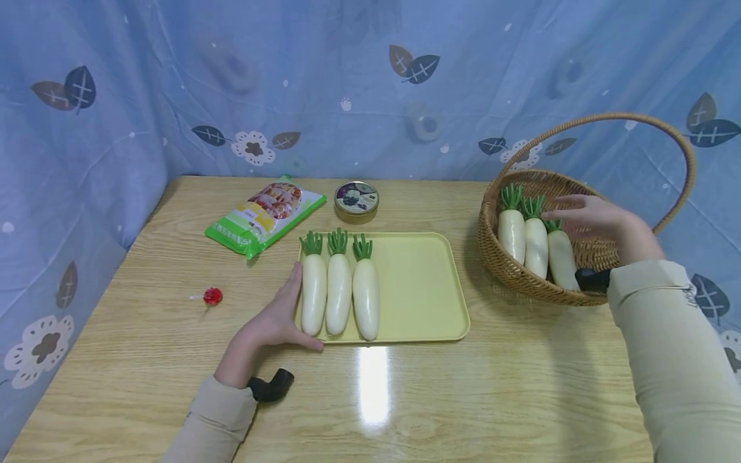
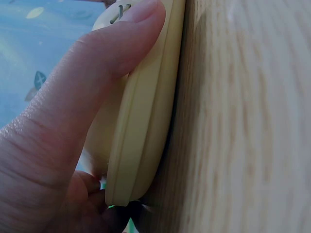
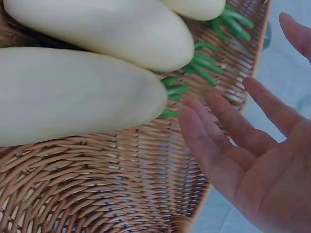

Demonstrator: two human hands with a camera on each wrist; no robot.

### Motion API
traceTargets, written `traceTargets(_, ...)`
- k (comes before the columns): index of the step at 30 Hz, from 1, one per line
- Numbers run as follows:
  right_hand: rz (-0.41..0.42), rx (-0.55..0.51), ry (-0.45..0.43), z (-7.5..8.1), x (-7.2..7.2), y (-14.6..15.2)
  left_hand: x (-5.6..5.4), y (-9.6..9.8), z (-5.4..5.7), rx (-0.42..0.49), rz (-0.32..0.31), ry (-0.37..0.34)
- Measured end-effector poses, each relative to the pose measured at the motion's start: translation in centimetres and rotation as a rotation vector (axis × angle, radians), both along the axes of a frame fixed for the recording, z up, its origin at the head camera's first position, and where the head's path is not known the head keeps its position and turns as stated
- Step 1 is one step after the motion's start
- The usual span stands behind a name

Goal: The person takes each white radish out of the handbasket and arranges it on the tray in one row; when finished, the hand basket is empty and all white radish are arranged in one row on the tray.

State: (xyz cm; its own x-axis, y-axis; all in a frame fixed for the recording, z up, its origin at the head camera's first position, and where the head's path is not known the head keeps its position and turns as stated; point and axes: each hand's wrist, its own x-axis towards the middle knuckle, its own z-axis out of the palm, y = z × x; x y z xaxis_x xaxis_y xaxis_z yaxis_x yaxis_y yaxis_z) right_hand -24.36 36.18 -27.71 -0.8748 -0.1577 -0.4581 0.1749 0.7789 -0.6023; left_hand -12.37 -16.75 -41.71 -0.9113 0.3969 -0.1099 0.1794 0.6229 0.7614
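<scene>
My left hand (image 1: 274, 325) holds the near left corner of a pale yellow tray (image 1: 422, 289), thumb along the front rim and fingers along the left side. The thumb (image 2: 92, 63) overlaps the rim in the left wrist view. Three white radishes (image 1: 338, 292) with green tops lie side by side on the tray. At the right, my right hand (image 1: 596, 218) is over a wicker basket (image 1: 509, 267), fingers spread and holding nothing. Three more white radishes (image 1: 536, 247) rest inside; the nearest radish (image 3: 82, 97) has its green top close to my fingertips.
A green and white food packet (image 1: 266, 215) lies behind the tray's left end, with a round tin (image 1: 356, 200) beside it. A red lollipop (image 1: 212, 296) is on the wooden table (image 1: 463, 399) at left. The basket's tall handle (image 1: 625, 117) arches above the right hand.
</scene>
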Motion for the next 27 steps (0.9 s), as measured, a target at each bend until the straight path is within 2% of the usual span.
traceTargets(6, -0.048, -0.004, -0.04, -1.0, -0.2, 1.0, -0.1, 0.0, -0.1, 0.014, -0.009, 0.013)
traceTargets(11, -0.035, 0.012, -0.112, -1.5, -0.3, 1.6, -0.1, 0.0, -0.2, 0.0, -0.009, 0.014)
traceTargets(21, -0.095, -0.056, -0.167, -3.3, -0.3, 2.5, -0.1, 0.1, 0.0, 0.016, 0.001, 0.005)
traceTargets(27, -0.09, -0.125, -0.27, -3.8, -0.2, 2.3, 0.0, 0.1, 0.0, 0.012, 0.008, -0.01)
